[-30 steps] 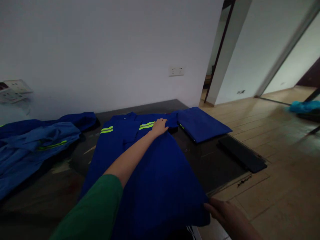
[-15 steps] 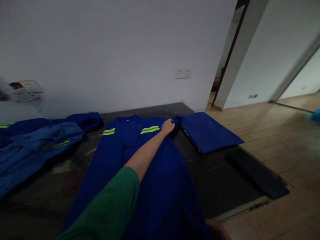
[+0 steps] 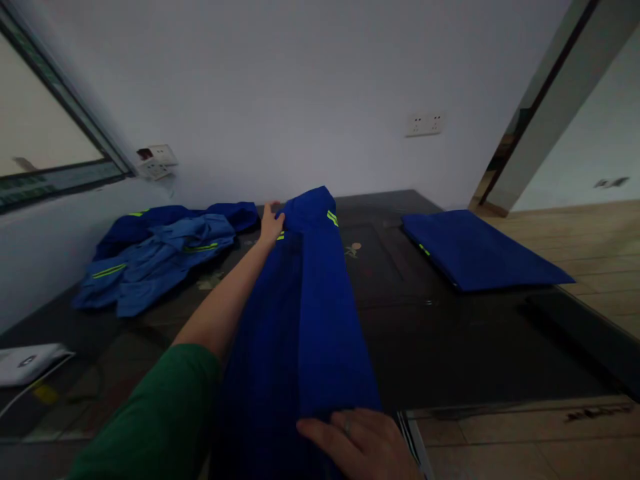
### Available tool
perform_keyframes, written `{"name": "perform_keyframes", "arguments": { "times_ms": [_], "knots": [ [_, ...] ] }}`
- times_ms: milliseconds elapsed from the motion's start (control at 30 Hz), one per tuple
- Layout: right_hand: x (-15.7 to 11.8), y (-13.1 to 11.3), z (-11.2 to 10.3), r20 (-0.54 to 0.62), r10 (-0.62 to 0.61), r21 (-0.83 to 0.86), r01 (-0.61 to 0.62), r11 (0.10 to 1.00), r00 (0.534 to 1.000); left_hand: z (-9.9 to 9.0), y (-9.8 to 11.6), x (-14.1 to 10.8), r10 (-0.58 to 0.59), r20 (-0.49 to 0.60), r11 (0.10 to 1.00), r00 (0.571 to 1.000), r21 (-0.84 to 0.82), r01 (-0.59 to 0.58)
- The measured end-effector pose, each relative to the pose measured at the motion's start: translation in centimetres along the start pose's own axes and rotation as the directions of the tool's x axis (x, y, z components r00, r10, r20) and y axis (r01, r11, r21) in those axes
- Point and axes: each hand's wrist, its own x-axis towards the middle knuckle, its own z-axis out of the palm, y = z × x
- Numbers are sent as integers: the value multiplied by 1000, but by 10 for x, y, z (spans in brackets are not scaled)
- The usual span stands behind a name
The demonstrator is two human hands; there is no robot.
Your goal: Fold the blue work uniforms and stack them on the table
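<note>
A dark blue work jacket (image 3: pixel 327 313) with yellow-green stripes lies lengthwise on the dark table in front of me, its right side folded over into a long strip. At the far end, by the collar and a striped part, my left hand (image 3: pixel 271 225) grips the folded cloth at its left edge, thumb and forefinger showing a little apart. My right hand (image 3: pixel 367 441), with a ring on one finger, holds the near end of the strip. Its thumb lies on top of the cloth, and the other fingertips are partly hidden.
Crumpled blue garments (image 3: pixel 170 247) lie on the left of the table (image 3: pixel 425 360). A folded blue garment (image 3: pixel 485 250) rests at the right, beside a dark flat slab (image 3: pixel 580 333). A white device with a cable (image 3: pixel 30 363) sits at the left. The wall stands behind.
My left hand has carried the jacket's right shoulder side leftward, folding it over. My right hand has come further into view with the near end. The view has turned left.
</note>
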Motion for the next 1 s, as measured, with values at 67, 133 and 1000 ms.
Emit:
{"name": "perform_keyframes", "arguments": {
  "times_ms": [67,133,1000],
  "knots": [
    [8,-1,19,177,-50,-46,59,997,983,-12,-29,-25,9,69,985,998,171,-20],
    [13,-3,26,375,-15,-59,39,997,927,-14,-49,-47,-11,125,973,992,229,-18],
    [-10,1,27,453,-240,138,198,970,859,-9,-39,-96,273,478,737,835,454,-501]
  ]
}}
